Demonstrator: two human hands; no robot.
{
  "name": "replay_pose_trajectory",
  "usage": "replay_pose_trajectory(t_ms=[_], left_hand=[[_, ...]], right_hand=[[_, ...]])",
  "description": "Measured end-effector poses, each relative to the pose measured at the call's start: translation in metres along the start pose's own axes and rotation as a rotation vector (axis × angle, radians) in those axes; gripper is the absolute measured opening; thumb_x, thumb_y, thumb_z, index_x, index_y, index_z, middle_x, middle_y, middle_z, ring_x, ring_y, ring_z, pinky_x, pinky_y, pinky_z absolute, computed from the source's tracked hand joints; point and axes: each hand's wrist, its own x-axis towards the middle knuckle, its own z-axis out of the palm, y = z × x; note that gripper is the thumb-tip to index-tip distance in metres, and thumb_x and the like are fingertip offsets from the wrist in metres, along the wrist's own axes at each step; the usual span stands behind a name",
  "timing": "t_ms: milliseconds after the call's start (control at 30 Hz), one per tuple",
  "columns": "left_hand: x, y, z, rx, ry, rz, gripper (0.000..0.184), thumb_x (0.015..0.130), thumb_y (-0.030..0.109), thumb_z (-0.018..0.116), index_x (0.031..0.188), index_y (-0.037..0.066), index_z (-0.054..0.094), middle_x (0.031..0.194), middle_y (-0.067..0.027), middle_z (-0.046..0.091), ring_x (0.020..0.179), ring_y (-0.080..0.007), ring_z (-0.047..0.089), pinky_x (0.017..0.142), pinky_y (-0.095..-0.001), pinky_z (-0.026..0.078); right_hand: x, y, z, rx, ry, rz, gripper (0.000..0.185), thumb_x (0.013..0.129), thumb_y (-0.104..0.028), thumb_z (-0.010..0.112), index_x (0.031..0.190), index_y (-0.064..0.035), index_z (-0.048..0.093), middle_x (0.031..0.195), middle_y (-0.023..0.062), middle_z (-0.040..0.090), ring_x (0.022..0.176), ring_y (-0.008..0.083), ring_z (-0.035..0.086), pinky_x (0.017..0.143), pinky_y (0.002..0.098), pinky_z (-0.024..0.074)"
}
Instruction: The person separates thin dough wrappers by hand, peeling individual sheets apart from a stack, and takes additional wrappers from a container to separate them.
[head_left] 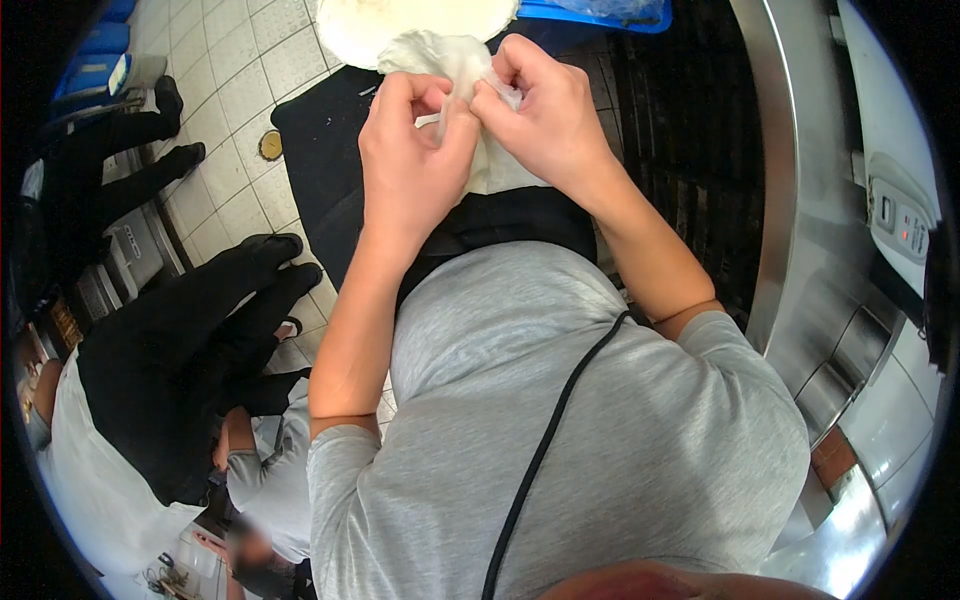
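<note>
A thin, crumpled whitish sheet [440, 58], whose material I cannot make out for certain, is held up in front of my body. My left hand [420, 150] pinches it between thumb and fingers. Close beside it, my right hand [550, 115] is also closed on the sheet, with thumb and forefinger near my left fingertips. Part of the sheet hangs below the hands, over my dark lap. Just beyond the hands is a round, pale, flat stack or surface [400, 22], partly covered by the sheet.
A blue tray [645, 18] holding clear plastic is at the top. A dark slatted rack [690, 150] and a steel counter edge [780, 200] run along the right. Other people in dark trousers [170, 350] stand and bend at the left on the tiled floor [225, 130].
</note>
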Motion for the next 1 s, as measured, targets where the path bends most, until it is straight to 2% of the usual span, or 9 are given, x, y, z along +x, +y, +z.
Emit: replay_pose_trajectory(t_ms=[133,233,367,433,533,733,867,933,1000], left_hand=[[0.006,0.002,-0.005,-0.104,-0.122,-0.151,0.016,0.101,0.012,0.071,0.101,-0.003,0.067,0.096,-0.0114,0.07,0.075,-0.0179,0.061,0.065,-0.0357,0.053],[0.004,-0.008,-0.004,-0.016,-0.031,-0.07,0.018,0.103,0.013,0.07,0.099,-0.004,0.067,0.093,-0.0118,0.07,0.075,-0.0185,0.062,0.067,-0.0356,0.053],[-0.003,-0.002,0.002,-0.025,-0.013,-0.112,0.016,0.103,0.013,0.07,0.102,-0.003,0.069,0.089,-0.0127,0.069,0.074,-0.0194,0.063,0.065,-0.0347,0.052],[-0.004,0.003,0.003,0.025,-0.01,-0.019,0.018,0.105,0.014,0.07,0.102,-0.004,0.068,0.084,-0.0036,0.067,0.079,-0.0072,0.055,0.071,-0.027,0.048],[-0.004,0.01,0.002,0.051,-0.039,0.019,0.017,0.104,0.013,0.071,0.107,-0.004,0.071,0.087,-0.0087,0.069,0.079,-0.0096,0.059,0.07,-0.0286,0.05],[-0.004,0.0,0.004,0.1,-0.063,0.109,0.02,0.102,0.012,0.071,0.114,-0.004,0.073,0.097,-0.0106,0.073,0.08,-0.0117,0.063,0.069,-0.0312,0.054],[-0.005,-0.001,0.004,0.057,-0.053,0.096,0.02,0.1,0.011,0.071,0.114,-0.003,0.074,0.097,-0.01,0.073,0.081,-0.0113,0.064,0.072,-0.0302,0.055],[-0.005,0.011,0.002,0.079,-0.048,-0.024,0.016,0.093,0.005,0.074,0.106,-0.004,0.071,0.09,-0.0156,0.071,0.073,-0.0224,0.069,0.07,-0.0373,0.057],[-0.005,0.01,0.001,0.069,-0.048,-0.033,0.016,0.094,0.006,0.074,0.105,-0.004,0.07,0.089,-0.0151,0.072,0.074,-0.0207,0.069,0.07,-0.0367,0.057]], right_hand=[[-0.003,0.005,-0.002,0.154,-0.012,0.028,0.023,0.094,-0.014,0.08,0.09,-0.0007,0.061,0.08,0.005,0.067,0.073,0.0091,0.06,0.066,0.0286,0.0526],[-0.004,0.002,-0.008,0.182,-0.055,0.077,0.02,0.094,-0.011,0.08,0.092,-0.0011,0.063,0.089,0.0051,0.072,0.081,0.0104,0.066,0.076,0.0285,0.0565],[-0.005,0.004,-0.006,0.181,0.001,0.147,0.019,0.096,-0.009,0.078,0.107,-0.0009,0.066,0.101,0.0076,0.075,0.093,0.0101,0.07,0.086,0.0294,0.0582],[-0.004,0.006,-0.006,0.216,0.014,0.139,0.022,0.097,-0.009,0.078,0.114,-0.0008,0.066,0.104,0.008,0.075,0.096,0.0103,0.071,0.089,0.0295,0.0583],[0.001,0.008,-0.014,0.321,-0.201,0.215,0.034,0.098,-0.015,0.081,0.125,-0.001,0.066,0.111,0.0093,0.075,0.101,0.0108,0.072,0.09,0.0298,0.0583],[0.01,-0.001,-0.026,0.209,-0.297,0.197,0.03,0.098,-0.025,0.085,0.111,-0.0005,0.073,0.091,0.004,0.075,0.086,0.0103,0.072,0.078,0.0285,0.059],[0.007,0.001,-0.024,0.05,-0.125,0.059,0.026,0.098,-0.021,0.082,0.093,-0.0014,0.066,0.075,0.0027,0.065,0.07,0.0084,0.059,0.064,0.0281,0.0507],[0.004,-0.001,-0.02,-0.038,-0.072,0.072,0.027,0.097,-0.019,0.081,0.089,-0.0018,0.062,0.074,0.0033,0.062,0.067,0.0082,0.055,0.061,0.0283,0.0474],[0.001,-0.003,-0.014,0.006,0.021,0.018,0.03,0.097,-0.017,0.079,0.086,-0.0028,0.055,0.07,0.0035,0.056,0.064,0.0086,0.047,0.057,0.0288,0.0415]])
